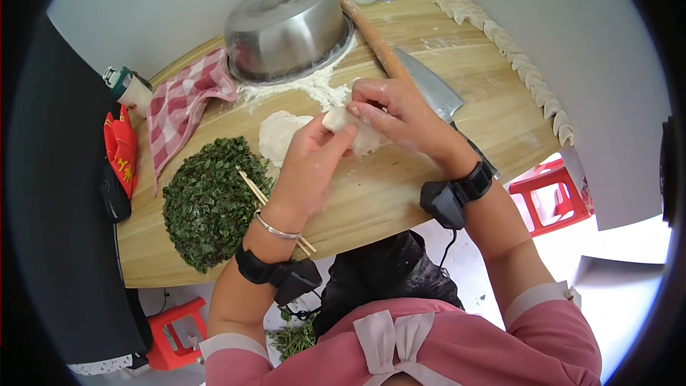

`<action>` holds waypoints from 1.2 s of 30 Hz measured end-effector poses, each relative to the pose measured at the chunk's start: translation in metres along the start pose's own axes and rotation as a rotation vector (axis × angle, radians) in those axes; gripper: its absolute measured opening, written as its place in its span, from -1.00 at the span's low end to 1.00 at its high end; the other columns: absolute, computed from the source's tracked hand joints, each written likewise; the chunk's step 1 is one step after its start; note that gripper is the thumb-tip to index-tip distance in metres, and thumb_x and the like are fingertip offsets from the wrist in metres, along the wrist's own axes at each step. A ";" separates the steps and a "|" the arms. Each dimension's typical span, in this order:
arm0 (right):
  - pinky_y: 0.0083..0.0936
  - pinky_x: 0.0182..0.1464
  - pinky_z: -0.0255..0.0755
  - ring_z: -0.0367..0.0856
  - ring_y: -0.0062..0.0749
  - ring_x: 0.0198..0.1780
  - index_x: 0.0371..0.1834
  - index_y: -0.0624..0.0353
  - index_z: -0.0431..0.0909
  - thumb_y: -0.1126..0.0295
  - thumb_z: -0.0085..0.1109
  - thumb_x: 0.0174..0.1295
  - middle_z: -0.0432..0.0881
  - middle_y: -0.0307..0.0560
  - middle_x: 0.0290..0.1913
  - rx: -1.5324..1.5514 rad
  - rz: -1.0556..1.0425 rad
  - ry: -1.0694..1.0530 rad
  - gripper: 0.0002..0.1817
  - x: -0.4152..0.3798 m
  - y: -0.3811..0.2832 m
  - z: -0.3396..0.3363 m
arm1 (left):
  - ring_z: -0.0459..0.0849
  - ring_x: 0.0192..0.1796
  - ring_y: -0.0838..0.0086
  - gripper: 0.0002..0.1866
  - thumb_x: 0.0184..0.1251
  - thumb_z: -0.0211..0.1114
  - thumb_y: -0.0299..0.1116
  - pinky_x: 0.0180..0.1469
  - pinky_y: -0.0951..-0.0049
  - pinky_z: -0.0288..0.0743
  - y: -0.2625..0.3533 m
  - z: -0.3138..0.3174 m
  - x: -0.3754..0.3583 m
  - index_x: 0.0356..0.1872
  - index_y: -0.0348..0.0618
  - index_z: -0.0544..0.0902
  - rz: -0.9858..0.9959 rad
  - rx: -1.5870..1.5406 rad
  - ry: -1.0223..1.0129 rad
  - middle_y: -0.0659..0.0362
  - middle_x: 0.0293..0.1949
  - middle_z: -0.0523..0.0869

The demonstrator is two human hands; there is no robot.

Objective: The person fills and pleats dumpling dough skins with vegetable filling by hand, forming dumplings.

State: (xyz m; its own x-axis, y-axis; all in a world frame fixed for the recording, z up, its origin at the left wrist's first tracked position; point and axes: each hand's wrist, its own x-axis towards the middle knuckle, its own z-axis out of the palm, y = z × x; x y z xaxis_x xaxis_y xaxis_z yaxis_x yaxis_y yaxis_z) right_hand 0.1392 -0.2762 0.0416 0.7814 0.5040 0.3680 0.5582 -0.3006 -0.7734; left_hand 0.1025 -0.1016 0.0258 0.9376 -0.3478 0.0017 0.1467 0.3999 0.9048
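Note:
Between my two hands, above the table, is a thin white dumpling wrapper (pixel 366 141), partly covered by my fingers. My left hand (pixel 314 154) is closed on its left side, thumb on top. The fingers of my right hand (pixel 404 114) pinch its upper right edge. Whether any filling lies inside is hidden. Just left of my left hand, flat wrappers (pixel 280 136) lie on the wood. Beyond them is a large heap of chopped dark greens (pixel 207 204), with wooden chopsticks (pixel 251 187) resting on its right side and passing under my left forearm.
An upturned metal basin (pixel 286 32) stands at the back, with flour (pixel 314 86) around it. A rolling pin (pixel 375 37) and a cleaver (pixel 429 86) lie to its right. Folded dumplings (pixel 529 75) line the table's right edge. A checked cloth (pixel 189 96) lies left.

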 end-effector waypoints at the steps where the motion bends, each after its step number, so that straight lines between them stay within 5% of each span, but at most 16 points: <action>1: -0.42 -0.39 0.32 0.41 -0.46 -0.49 -0.48 0.35 0.37 0.25 -0.02 0.40 0.40 -0.05 -0.56 -0.041 -0.022 0.028 -0.62 -0.001 0.000 -0.001 | 0.65 -0.17 0.55 -0.76 0.41 0.13 -0.41 -0.07 0.54 0.51 0.003 -0.002 -0.002 0.01 -0.30 0.52 0.000 0.155 0.001 0.18 -0.16 0.66; 4: -0.37 -0.38 0.27 0.35 -0.36 -0.48 -0.49 0.35 0.37 0.23 -0.01 0.38 0.35 0.00 -0.57 0.251 0.233 0.049 -0.61 -0.002 0.005 0.001 | 0.63 -0.20 0.62 -0.79 0.38 0.20 -0.38 -0.12 0.60 0.48 0.003 -0.010 0.000 -0.07 -0.28 0.60 0.010 0.250 0.013 0.24 -0.22 0.69; 13: -0.37 -0.35 0.26 0.30 -0.26 -0.46 -0.44 0.33 0.39 0.23 -0.01 0.38 0.34 0.06 -0.55 0.047 -0.056 -0.018 -0.65 -0.002 0.001 0.000 | 0.59 -0.39 0.68 -0.79 0.36 0.23 -0.37 -0.34 0.64 0.41 0.012 -0.014 0.001 -0.09 -0.27 0.62 -0.009 0.219 0.019 0.27 -0.33 0.68; 20: -0.30 -0.34 0.25 0.29 -0.17 -0.46 -0.41 0.34 0.37 0.31 0.01 0.35 0.32 0.09 -0.53 0.189 0.225 -0.033 -0.71 -0.002 0.000 -0.004 | 0.62 -0.42 0.63 -0.80 0.36 0.23 -0.34 -0.37 0.66 0.46 0.011 -0.016 0.004 -0.17 -0.29 0.62 0.029 0.212 0.077 0.22 -0.38 0.68; 25: -0.24 -0.30 0.27 0.35 -0.05 -0.44 -0.41 0.36 0.38 0.23 -0.11 0.41 0.35 0.15 -0.51 -0.081 -0.091 0.018 -0.64 0.000 0.002 0.003 | 0.64 -0.42 0.61 -0.77 0.42 0.18 -0.29 -0.40 0.65 0.49 0.015 -0.016 0.003 -0.18 -0.29 0.62 -0.027 0.160 0.056 0.19 -0.37 0.69; 29: -0.23 -0.29 0.29 0.37 -0.02 -0.42 -0.38 0.35 0.38 0.21 -0.16 0.42 0.36 0.16 -0.51 -0.123 -0.096 0.031 -0.63 -0.001 -0.001 0.001 | 0.66 -0.41 0.58 -0.73 0.47 0.10 -0.25 -0.39 0.64 0.52 0.014 -0.016 0.002 -0.16 -0.30 0.61 -0.027 0.196 0.032 0.17 -0.36 0.69; 34: -0.20 -0.27 0.30 0.41 0.11 -0.35 -0.36 0.32 0.40 0.23 -0.14 0.40 0.44 0.20 -0.45 0.128 0.220 -0.014 -0.67 -0.004 -0.007 0.001 | 0.68 -0.39 0.54 -0.72 0.49 0.06 -0.26 -0.35 0.61 0.56 0.013 -0.016 0.005 -0.13 -0.30 0.58 0.026 0.154 0.101 0.15 -0.34 0.70; 36: -0.18 -0.28 0.30 0.42 0.13 -0.35 -0.36 0.31 0.41 0.23 -0.12 0.39 0.44 0.22 -0.45 0.003 0.142 -0.003 -0.67 -0.001 -0.005 0.002 | 0.68 -0.39 0.52 -0.71 0.50 0.05 -0.25 -0.34 0.60 0.57 0.014 -0.015 0.005 -0.12 -0.31 0.58 0.048 0.132 0.117 0.14 -0.34 0.70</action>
State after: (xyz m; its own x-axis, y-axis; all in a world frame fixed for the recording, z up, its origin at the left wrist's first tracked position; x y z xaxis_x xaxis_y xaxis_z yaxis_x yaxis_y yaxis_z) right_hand 0.1353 -0.2741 0.0437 0.8513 0.4596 0.2533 0.4416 -0.3665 -0.8190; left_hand 0.1144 -0.0848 0.0320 0.9739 -0.2271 0.0036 0.0655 0.2962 0.9529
